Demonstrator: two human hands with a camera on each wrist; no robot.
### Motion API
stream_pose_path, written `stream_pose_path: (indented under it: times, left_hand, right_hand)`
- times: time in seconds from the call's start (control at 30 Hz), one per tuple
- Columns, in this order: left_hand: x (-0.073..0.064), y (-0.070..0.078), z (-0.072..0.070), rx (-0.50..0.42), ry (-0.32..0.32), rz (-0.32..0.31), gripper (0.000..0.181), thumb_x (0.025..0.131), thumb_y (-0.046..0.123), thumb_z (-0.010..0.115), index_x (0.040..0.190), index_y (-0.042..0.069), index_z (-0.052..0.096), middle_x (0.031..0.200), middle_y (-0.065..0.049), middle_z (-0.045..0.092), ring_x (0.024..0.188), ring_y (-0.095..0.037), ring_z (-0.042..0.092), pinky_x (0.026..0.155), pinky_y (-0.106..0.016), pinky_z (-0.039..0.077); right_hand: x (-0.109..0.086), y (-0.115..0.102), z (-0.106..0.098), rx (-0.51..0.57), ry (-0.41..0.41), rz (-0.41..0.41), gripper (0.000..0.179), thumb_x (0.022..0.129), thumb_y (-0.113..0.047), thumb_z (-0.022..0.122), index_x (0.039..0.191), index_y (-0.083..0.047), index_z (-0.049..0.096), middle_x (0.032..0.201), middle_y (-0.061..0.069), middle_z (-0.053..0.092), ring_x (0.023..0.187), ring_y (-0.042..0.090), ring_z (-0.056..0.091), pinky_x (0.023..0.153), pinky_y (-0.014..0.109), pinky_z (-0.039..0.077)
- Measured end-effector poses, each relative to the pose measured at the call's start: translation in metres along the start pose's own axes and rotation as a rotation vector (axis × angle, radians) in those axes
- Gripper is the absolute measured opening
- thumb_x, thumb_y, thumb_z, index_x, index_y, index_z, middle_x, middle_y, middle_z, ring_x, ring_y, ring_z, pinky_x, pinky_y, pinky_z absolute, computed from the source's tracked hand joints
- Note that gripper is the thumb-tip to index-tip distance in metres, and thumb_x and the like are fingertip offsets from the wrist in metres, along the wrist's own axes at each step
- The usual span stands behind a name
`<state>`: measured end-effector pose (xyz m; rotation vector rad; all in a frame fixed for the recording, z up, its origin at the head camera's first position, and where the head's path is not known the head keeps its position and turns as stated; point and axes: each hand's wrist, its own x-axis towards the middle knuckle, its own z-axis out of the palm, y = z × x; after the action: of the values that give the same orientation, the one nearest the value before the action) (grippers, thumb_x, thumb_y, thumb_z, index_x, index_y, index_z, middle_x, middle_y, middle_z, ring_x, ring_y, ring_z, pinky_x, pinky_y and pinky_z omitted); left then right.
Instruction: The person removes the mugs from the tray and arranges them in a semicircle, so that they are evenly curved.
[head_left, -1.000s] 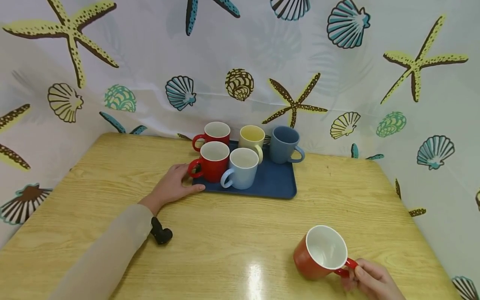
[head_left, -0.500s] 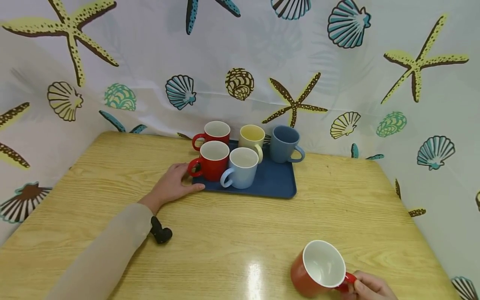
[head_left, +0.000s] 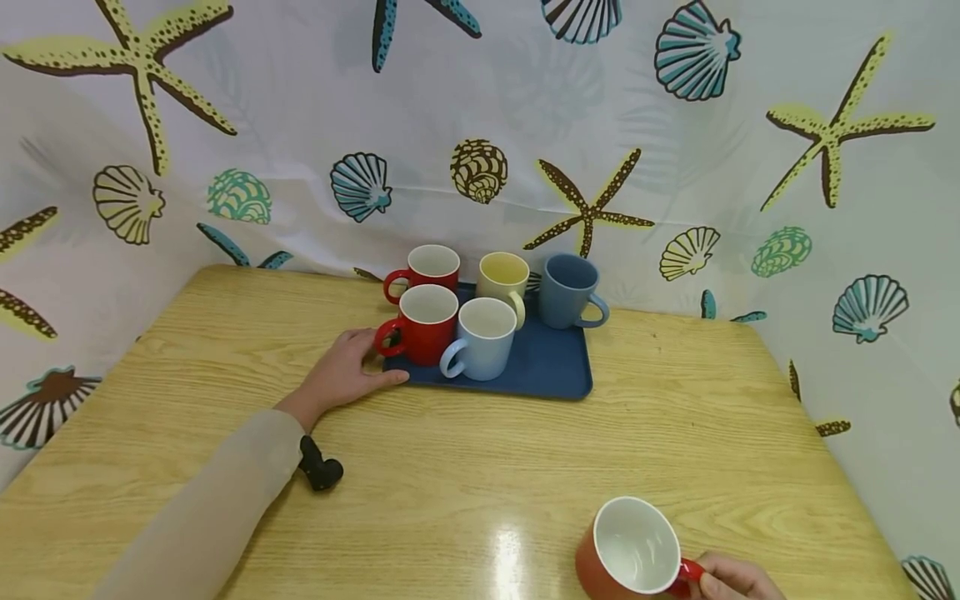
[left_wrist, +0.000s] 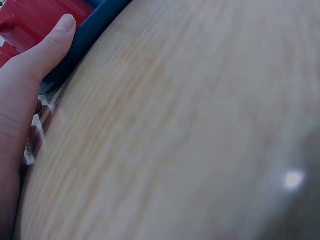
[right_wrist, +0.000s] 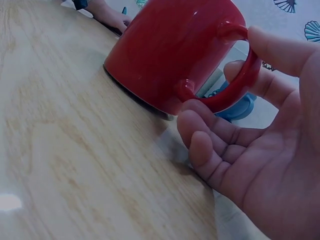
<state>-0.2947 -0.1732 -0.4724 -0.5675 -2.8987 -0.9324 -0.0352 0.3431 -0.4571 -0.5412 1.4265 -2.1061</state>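
Note:
In the head view, my right hand (head_left: 738, 577) grips the handle of a red mug (head_left: 596, 575) with a white inside, near the table's front edge. Thumb and fingers pinch the handle (right_wrist: 247, 75) in the right wrist view; whether the mug's base touches the table I cannot tell. My left hand (head_left: 341, 375) holds the left front corner of a blue tray (head_left: 551, 367), its thumb (left_wrist: 59, 37) lying along the rim and its other fingertips partly hidden. Right beside it on the tray stands another red mug (head_left: 431, 337), handle toward the hand.
Also on the tray are a light blue mug (head_left: 487, 346), a yellow mug (head_left: 498, 287), a darker blue mug (head_left: 566, 292) and a rear red mug (head_left: 431, 271). A shell-patterned cloth (head_left: 300, 100) hangs behind the wooden table (head_left: 420, 500).
The right hand has drawn the red mug toward the front edge of the table and slightly left. My left hand has stayed at the tray, and the other mugs have not moved.

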Motion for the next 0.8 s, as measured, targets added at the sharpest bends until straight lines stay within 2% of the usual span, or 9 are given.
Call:
stream_pose_path:
  times: [0.1,0.17,0.3,0.4,0.53,0.63,0.8]
  left_hand:
    - [0.0,-0.001,0.0,0.005,0.001,0.002,0.087,0.071,0.068,0.063,0.135,0.012,0.046,0.13,-0.01,0.052,0.126,-0.036,0.032,0.098,-0.059,0.031]
    - [0.0,-0.001,0.0,0.003,0.005,0.006,0.086,0.071,0.068,0.063,0.135,0.012,0.046,0.13,-0.01,0.052,0.126,-0.036,0.032,0.098,-0.059,0.031]
    - [0.0,-0.001,0.0,-0.004,0.011,0.009,0.085,0.07,0.068,0.063,0.133,0.013,0.048,0.128,-0.01,0.053,0.126,-0.035,0.033,0.098,-0.059,0.032]
    - [0.0,-0.002,0.001,-0.003,0.011,0.01,0.085,0.071,0.069,0.062,0.133,0.013,0.048,0.128,-0.009,0.053,0.126,-0.035,0.033,0.098,-0.058,0.032]
    - [0.0,-0.002,0.001,0.002,0.01,0.015,0.085,0.071,0.069,0.062,0.134,0.013,0.047,0.129,-0.009,0.053,0.126,-0.035,0.033,0.099,-0.058,0.031]
    - [0.0,-0.002,0.0,-0.001,0.01,0.017,0.085,0.071,0.068,0.063,0.134,0.013,0.047,0.129,-0.009,0.053,0.126,-0.035,0.033,0.098,-0.058,0.032]
    - [0.0,-0.002,0.002,-0.002,0.019,0.025,0.085,0.071,0.068,0.063,0.134,0.013,0.047,0.128,-0.009,0.053,0.125,-0.034,0.034,0.098,-0.057,0.032]
  right_hand:
    - [0.0,-0.001,-0.002,-0.023,-0.011,0.04,0.032,0.101,-0.002,0.024,0.104,0.008,0.055,0.086,-0.002,0.058,0.067,0.006,0.049,0.041,0.038,0.017]
    - [0.001,-0.001,-0.005,-0.049,-0.034,0.035,0.033,0.1,0.001,0.023,0.104,0.008,0.055,0.083,-0.001,0.058,0.068,0.005,0.05,0.041,0.039,0.018]
    - [0.002,-0.004,-0.009,-0.064,-0.12,0.029,0.038,0.098,0.007,0.018,0.108,0.008,0.054,0.089,0.0,0.059,0.073,0.005,0.052,0.043,0.026,0.033]
    - [0.002,-0.008,-0.011,-0.042,-0.126,0.093,0.037,0.099,0.004,0.02,0.108,0.008,0.055,0.095,0.001,0.062,0.075,0.006,0.055,0.058,0.017,0.045]
    - [0.0,-0.011,-0.012,-0.002,-0.085,0.183,0.034,0.101,-0.003,0.023,0.113,0.009,0.052,0.104,0.011,0.063,0.084,0.013,0.061,0.07,0.024,0.052]
    - [-0.001,-0.011,-0.014,0.045,-0.08,0.22,0.038,0.103,-0.01,0.021,0.123,0.006,0.048,0.114,0.018,0.06,0.093,0.021,0.062,0.079,0.033,0.052]
    - [0.001,-0.011,-0.022,0.072,-0.13,0.194,0.04,0.104,-0.015,0.019,0.13,-0.002,0.045,0.119,0.019,0.057,0.101,0.025,0.061,0.083,0.035,0.051]
